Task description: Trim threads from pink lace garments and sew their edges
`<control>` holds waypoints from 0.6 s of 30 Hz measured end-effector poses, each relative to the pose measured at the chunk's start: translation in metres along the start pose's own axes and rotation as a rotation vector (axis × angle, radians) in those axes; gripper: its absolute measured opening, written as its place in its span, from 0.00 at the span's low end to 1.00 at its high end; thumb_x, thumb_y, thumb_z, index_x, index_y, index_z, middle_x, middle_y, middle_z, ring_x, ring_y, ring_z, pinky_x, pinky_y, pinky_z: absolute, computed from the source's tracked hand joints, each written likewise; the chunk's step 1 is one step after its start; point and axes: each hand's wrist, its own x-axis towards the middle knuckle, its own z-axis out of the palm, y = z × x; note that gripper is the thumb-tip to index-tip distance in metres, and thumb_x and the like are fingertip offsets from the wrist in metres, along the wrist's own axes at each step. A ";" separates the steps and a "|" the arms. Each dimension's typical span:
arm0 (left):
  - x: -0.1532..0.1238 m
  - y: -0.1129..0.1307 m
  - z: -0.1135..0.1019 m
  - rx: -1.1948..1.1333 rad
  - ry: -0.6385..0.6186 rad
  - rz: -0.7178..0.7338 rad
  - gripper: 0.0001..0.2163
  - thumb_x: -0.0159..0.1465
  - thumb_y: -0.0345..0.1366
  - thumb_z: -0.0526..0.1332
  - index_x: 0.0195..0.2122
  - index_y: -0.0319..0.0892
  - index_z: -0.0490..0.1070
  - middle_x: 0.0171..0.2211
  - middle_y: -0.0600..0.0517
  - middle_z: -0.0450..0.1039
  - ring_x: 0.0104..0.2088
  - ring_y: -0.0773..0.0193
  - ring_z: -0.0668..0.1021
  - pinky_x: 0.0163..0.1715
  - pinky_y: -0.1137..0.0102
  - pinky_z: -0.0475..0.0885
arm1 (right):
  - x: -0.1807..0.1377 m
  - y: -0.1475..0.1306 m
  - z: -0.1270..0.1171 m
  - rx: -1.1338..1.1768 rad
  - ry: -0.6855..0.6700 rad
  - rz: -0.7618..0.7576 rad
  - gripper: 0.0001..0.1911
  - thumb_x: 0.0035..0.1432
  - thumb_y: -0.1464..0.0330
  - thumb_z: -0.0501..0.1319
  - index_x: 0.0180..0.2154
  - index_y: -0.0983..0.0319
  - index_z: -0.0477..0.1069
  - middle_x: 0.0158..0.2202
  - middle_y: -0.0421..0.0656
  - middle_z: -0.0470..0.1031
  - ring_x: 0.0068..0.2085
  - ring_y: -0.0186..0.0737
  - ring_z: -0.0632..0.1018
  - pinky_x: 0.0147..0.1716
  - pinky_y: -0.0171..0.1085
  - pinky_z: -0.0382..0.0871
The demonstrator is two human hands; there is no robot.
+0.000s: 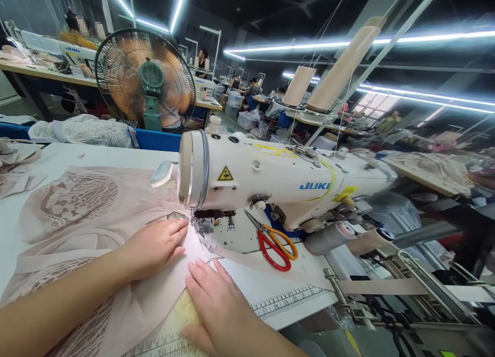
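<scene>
While both palms lie flat, nothing is gripped: the left hand [154, 246] presses the sheer, pale pink fabric [116, 228] onto the white counter [62, 158] just left of the presser foot [203, 228], and the right hand [220, 300], fingers spread, flattens the same cloth nearer the body, over a printed ruler strip [286, 300]. Lace panels with a scalloped net pattern sit within the fabric. The glossy cream Juki sewing machine [278, 179] stands behind, with red-and-orange-handled scissors [276, 243] lying on its bed.
</scene>
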 end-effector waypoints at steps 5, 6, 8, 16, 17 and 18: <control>0.001 0.004 -0.006 -0.040 -0.026 -0.028 0.14 0.66 0.36 0.53 0.48 0.34 0.70 0.49 0.37 0.72 0.43 0.50 0.77 0.41 0.57 0.75 | -0.001 0.001 -0.001 -0.012 0.037 -0.009 0.31 0.63 0.56 0.54 0.61 0.68 0.60 0.64 0.52 0.59 0.66 0.49 0.56 0.64 0.51 0.49; 0.002 0.005 -0.007 -0.052 -0.032 -0.029 0.13 0.66 0.36 0.53 0.47 0.35 0.70 0.47 0.38 0.72 0.43 0.50 0.77 0.40 0.57 0.75 | -0.001 0.001 0.000 -0.014 0.047 -0.012 0.31 0.63 0.56 0.55 0.61 0.68 0.60 0.64 0.52 0.59 0.66 0.49 0.56 0.64 0.50 0.49; 0.002 0.005 -0.007 -0.071 -0.033 -0.031 0.13 0.66 0.36 0.53 0.47 0.36 0.70 0.47 0.39 0.71 0.44 0.50 0.76 0.41 0.57 0.74 | -0.002 0.002 0.000 -0.017 0.060 -0.018 0.31 0.63 0.57 0.55 0.61 0.68 0.60 0.64 0.52 0.59 0.66 0.49 0.56 0.64 0.50 0.49; 0.001 0.002 -0.002 -0.065 0.016 -0.028 0.13 0.66 0.36 0.53 0.47 0.37 0.70 0.46 0.40 0.72 0.45 0.50 0.75 0.43 0.57 0.73 | -0.003 0.004 0.010 -0.040 0.165 -0.045 0.30 0.61 0.58 0.56 0.59 0.68 0.61 0.62 0.54 0.63 0.66 0.51 0.58 0.64 0.52 0.51; 0.000 0.002 -0.002 -0.060 0.026 -0.023 0.13 0.66 0.36 0.53 0.48 0.37 0.70 0.46 0.40 0.72 0.45 0.50 0.75 0.43 0.57 0.73 | -0.003 0.005 0.011 -0.046 0.187 -0.044 0.30 0.61 0.57 0.56 0.59 0.68 0.61 0.62 0.54 0.63 0.66 0.51 0.58 0.64 0.52 0.51; 0.000 0.002 -0.002 -0.052 0.030 -0.018 0.13 0.66 0.36 0.53 0.48 0.36 0.69 0.46 0.39 0.72 0.45 0.49 0.75 0.44 0.57 0.73 | -0.003 0.005 0.013 -0.052 0.212 -0.042 0.30 0.61 0.57 0.56 0.59 0.68 0.61 0.62 0.54 0.64 0.65 0.51 0.58 0.64 0.52 0.51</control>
